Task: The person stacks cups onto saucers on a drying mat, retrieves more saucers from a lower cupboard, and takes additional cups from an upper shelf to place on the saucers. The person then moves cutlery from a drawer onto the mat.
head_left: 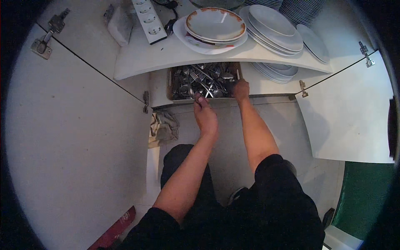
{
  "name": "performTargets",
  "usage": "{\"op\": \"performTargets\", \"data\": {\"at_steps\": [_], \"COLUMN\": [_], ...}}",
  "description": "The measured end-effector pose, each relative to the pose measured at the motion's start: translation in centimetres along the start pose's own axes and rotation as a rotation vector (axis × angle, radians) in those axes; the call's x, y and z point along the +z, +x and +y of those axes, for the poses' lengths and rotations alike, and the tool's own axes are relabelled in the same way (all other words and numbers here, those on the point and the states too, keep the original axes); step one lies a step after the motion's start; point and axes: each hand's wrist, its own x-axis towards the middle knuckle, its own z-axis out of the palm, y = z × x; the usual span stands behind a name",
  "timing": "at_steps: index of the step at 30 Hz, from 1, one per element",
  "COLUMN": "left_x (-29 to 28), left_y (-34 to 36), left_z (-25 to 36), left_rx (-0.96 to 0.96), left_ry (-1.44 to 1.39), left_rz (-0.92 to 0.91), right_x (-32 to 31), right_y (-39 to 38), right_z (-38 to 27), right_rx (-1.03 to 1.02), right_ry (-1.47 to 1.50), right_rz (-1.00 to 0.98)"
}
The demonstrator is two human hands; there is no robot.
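Observation:
A shallow tray (pixel 170 83) full of loose metal forks and spoons sits on the lower level of an open white cupboard. At its front edge my left hand (pixel 205 118) is closed, thumb on top, around a piece of cutlery (pixel 197 96) whose kind I cannot make out. My right hand (pixel 241 90) is at the tray's front right corner with its fingers curled in. Shadow hides those fingertips, so what they grip does not show. Forks (pixel 202 79) lie crisscrossed in the middle of the pile.
Above the tray, the shelf (pixel 141 62) holds a power strip (pixel 148 21), orange-rimmed bowls (pixel 216 24) and stacked white plates (pixel 273 31). More plates (pixel 275 75) stand right of the tray. Open doors (pixel 83 125) flank me. A crumpled cloth (pixel 164 128) lies at the left.

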Motion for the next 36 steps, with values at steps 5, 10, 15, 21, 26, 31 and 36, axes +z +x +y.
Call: {"op": "performTargets", "data": {"at_steps": [5,10,15,21,26,31,36], "left_x": [-2.7,-0.1,-0.4,-2.1,-1.8,-0.9,-1.7], "left_y": [2.2,-0.3,0.5,2.2,2.3,1.4,1.3], "left_z": [-1.3,1.5,-0.7,-2.6,-3.2,-2.0,-2.2], "left_rx": [-0.008,-0.011,-0.059,-0.268,-0.187,-0.197,-0.146], "left_ry": [0.030,0.195,0.172,0.099,0.108,0.098,0.125], "left_rz": [0.044,0.011,-0.136,-0.120,0.004,0.039,0.077], "right_x": [-7.8,-14.6,-11.8,-12.7,-8.2,-2.0,-1.2], "right_y": [-3.4,-10.4,-11.3,-11.7,-5.9,-1.6,-2.3], "right_z": [-3.4,-4.2,-3.2,-4.6,-2.3,-2.7,-5.5], "right_rx": [-0.023,0.129,0.054,0.080,0.117,-0.388,0.071], "right_ry": [0.274,1.027,1.075,1.116,0.823,-0.406,0.128], "right_rz": [-0.149,-0.839,-0.941,-0.978,-0.454,-0.234,-0.137]}}
